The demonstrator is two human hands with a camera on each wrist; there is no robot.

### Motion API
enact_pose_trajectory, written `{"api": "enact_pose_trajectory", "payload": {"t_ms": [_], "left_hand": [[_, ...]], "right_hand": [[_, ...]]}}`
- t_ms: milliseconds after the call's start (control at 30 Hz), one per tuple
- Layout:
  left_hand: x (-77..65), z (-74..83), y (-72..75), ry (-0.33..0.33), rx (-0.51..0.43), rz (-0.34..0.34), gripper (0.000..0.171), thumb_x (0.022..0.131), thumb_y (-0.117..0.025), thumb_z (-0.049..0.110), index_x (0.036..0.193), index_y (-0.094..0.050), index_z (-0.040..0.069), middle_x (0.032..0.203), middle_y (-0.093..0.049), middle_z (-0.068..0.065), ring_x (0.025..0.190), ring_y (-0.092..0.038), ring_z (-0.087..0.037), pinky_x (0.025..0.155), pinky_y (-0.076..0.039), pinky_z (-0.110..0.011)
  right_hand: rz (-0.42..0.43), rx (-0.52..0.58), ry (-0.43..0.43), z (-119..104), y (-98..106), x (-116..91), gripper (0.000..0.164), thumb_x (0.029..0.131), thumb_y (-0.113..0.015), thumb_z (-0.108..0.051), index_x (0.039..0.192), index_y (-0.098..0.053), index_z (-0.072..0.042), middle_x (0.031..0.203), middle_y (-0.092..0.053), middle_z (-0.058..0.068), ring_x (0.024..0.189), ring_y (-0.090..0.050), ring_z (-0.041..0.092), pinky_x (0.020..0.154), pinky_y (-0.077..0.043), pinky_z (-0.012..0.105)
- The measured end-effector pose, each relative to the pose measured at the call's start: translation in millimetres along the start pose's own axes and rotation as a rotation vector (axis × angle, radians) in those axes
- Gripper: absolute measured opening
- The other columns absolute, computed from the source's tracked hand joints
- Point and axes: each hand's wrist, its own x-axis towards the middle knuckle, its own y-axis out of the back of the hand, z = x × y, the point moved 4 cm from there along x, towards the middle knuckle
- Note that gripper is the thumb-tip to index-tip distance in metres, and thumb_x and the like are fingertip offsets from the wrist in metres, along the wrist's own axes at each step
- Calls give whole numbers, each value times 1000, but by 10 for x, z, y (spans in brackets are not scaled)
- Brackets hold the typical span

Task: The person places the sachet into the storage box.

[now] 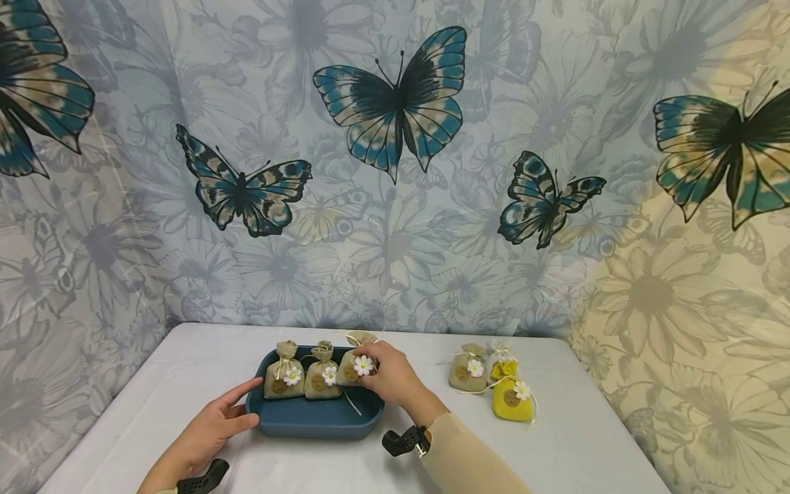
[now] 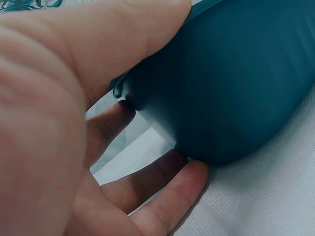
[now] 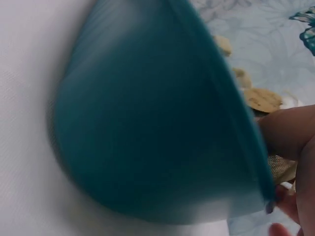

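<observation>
My right hand (image 1: 391,374) pinches a beige drawstring sachet (image 1: 349,369) with a white flower on its front, at the right end of a blue tray (image 1: 308,429). Two similar sachets, one at the left (image 1: 276,376) and one in the middle (image 1: 316,379), stand side by side in the tray. At the tray's left end, my left hand (image 1: 206,429) touches the outside with thumb and fingers extended. The left wrist view has the thumb along the rim and fingertips against the tray wall (image 2: 236,88). In the right wrist view, the tray wall (image 3: 157,113) covers most of the sachets.
Right of the tray, another beige sachet (image 1: 464,374) stands on the white tablecloth (image 1: 432,453). Beside it are a yellow sachet (image 1: 511,406) with a white flower and a partly hidden pale one (image 1: 496,355). A butterfly-print cloth (image 1: 395,274) hangs behind the table.
</observation>
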Motion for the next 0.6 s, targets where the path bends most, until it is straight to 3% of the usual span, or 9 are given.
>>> {"api": "enact_pose_trajectory", "payload": {"t_ms": [167,467,600], "left_hand": [[-7,5,-3,3,1,2,74,98,-66,12,158,-24,3,161,3,-30,140,-7,-56,106,-22,-70],[9,-4,10,-4,-3,2,73,98,-66,11,158,-25,3,161,3,-30,140,-7,-56,106,-22,-70],[5,-5,2,4,-4,0,74,98,-66,12,158,-24,3,161,3,-30,140,-7,-56,106,-22,-70]], "right_hand": [[7,-18,-13,116,-42,-21,44,78,-84,-19,120,-71,-22,118,-64,-4,116,-51,22,92,-32,50],[-9,68,-16,223,-75,-42,49,78,-83,-20,124,-70,-21,120,-61,-3,116,-51,23,93,-36,50],[24,166,-23,239,-41,-77,48,77,-82,-17,123,-70,-19,120,-60,-2,118,-53,23,98,-40,50]]}}
